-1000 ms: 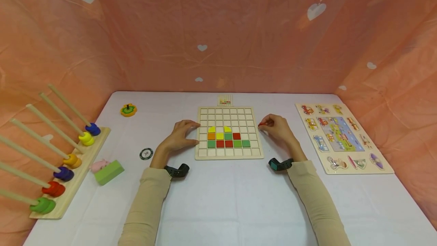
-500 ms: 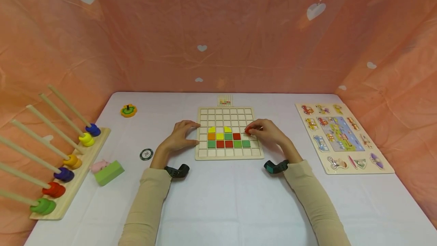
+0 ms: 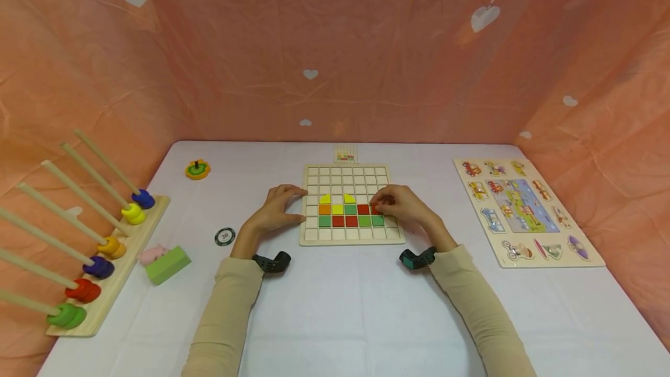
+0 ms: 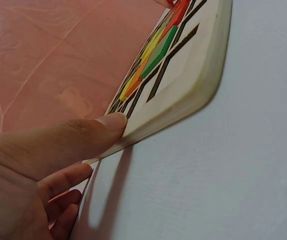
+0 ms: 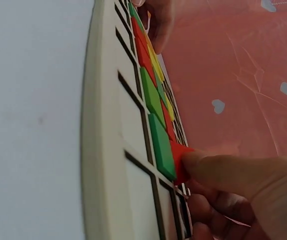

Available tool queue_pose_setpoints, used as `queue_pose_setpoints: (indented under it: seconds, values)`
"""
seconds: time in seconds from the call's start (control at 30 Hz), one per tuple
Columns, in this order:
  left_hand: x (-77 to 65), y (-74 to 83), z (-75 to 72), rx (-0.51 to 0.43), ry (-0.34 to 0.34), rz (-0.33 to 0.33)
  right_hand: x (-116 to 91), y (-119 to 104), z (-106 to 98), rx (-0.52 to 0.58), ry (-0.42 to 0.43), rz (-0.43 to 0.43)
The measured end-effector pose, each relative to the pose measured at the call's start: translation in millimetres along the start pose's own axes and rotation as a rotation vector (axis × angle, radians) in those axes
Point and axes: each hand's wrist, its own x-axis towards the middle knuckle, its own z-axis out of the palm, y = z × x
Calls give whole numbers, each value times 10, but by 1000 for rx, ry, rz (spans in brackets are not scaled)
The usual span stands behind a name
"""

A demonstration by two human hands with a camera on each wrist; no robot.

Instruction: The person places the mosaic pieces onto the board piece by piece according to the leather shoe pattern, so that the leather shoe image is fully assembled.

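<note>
A wooden grid board [image 3: 350, 238] lies flat in the middle, with red, green, yellow and orange tiles set in its lower half. At its left edge, my left hand [image 3: 271, 212] spreads thumb and forefinger apart; in the left wrist view the thumb [image 4: 83, 140] rests on the board's rim. My right hand [image 3: 405, 205] pinches a red tile [image 5: 180, 159] over the right side of the grid. That tile sits right beside a dark green tile [image 5: 161, 147], and the thumb partly hides it.
A small pattern card [image 3: 345, 153] lies just behind the board. To the left are a rod stacker with coloured rings [image 3: 125, 226], a green block [image 3: 168, 265], a round chip [image 3: 225, 237] and a flower-shaped piece [image 3: 198, 169]. A picture puzzle [image 3: 494, 249] lies at right.
My right hand has moved left from beside the board to over the grid, bringing the red tile down next to another red tile. The left hand has stayed put.
</note>
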Motion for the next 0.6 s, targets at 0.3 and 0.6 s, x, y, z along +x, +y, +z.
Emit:
queue_pose_setpoints:
  seconds: [0.3, 0.6]
  values:
    - [16, -8, 10, 3, 3, -3, -15, -1, 22, -31, 23, 30]
    - [11, -5, -1, 9, 0, 0, -33, 21, -62, -53, 87, -12]
